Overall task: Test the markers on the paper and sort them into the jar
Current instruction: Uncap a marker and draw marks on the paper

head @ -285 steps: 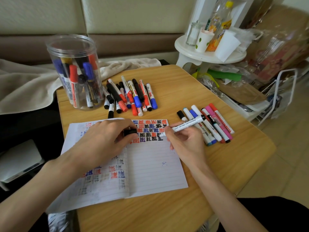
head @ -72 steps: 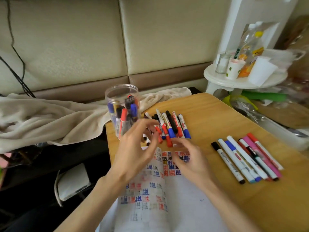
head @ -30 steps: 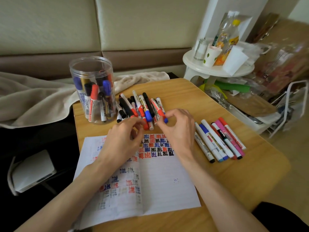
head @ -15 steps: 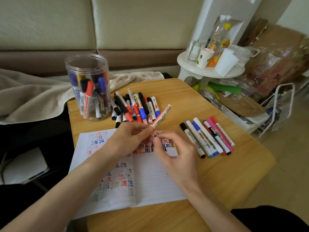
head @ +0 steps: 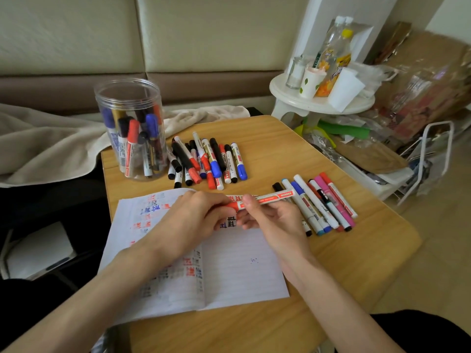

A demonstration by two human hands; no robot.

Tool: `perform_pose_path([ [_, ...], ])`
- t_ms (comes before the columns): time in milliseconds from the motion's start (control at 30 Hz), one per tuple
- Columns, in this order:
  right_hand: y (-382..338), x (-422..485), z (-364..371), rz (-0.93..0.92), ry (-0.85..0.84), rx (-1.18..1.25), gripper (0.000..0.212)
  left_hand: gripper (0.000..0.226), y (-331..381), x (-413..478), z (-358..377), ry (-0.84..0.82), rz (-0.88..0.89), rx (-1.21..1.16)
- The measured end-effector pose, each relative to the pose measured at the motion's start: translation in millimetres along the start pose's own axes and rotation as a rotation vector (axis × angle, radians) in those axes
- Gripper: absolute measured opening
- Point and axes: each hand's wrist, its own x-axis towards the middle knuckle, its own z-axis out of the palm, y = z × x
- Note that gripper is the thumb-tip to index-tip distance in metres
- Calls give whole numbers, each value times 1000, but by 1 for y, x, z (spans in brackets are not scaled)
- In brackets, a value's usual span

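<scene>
A red-capped white marker [head: 270, 198] lies level above the open notebook [head: 229, 271]. My left hand [head: 188, 220] grips its red cap end, and my right hand [head: 270, 220] holds the barrel with thumb and fingers. The cap looks to be on. Rows of red, blue and black test marks cover the paper. A clear plastic jar [head: 130, 128] with several markers standing in it is at the table's back left. Beside the jar lies a pile of markers [head: 206, 159]. A row of markers [head: 318, 202] sits to the right of my hands.
The wooden table [head: 356, 256] ends close on the right and front. A beige blanket [head: 43, 143] and sofa lie behind the jar. A white side table [head: 321, 104] with cups and bottles stands at the back right, with bags and a wire rack [head: 430, 159] beyond.
The red marker was tilted up in my left hand alone; it now lies level with my right hand holding its barrel too. The view has shifted slightly.
</scene>
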Motion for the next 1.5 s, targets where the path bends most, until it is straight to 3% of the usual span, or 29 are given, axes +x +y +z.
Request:
perform_pose_path([
  [267,-2,1,-9,-55,-51,-17,27,32,0,3,-2,-102,-89,-130],
  [400,-18,19,-53,-86,233,52,28,33,-14,-1,-31,-78,-237,-193],
  [500,-17,22,-64,-73,230,4,22,30,-13,-6,-35,-14,-188,-234],
  [767,15,11,-35,-65,127,-108,7,29,-18,-20,-8,-20,-86,177],
  [1134,26,13,-36,-65,207,-140,16,31,-16,-23,-4,-9,-89,181],
  [1500,30,12,-36,-120,194,-206,5,38,-16,-23,-4,-31,-103,183],
])
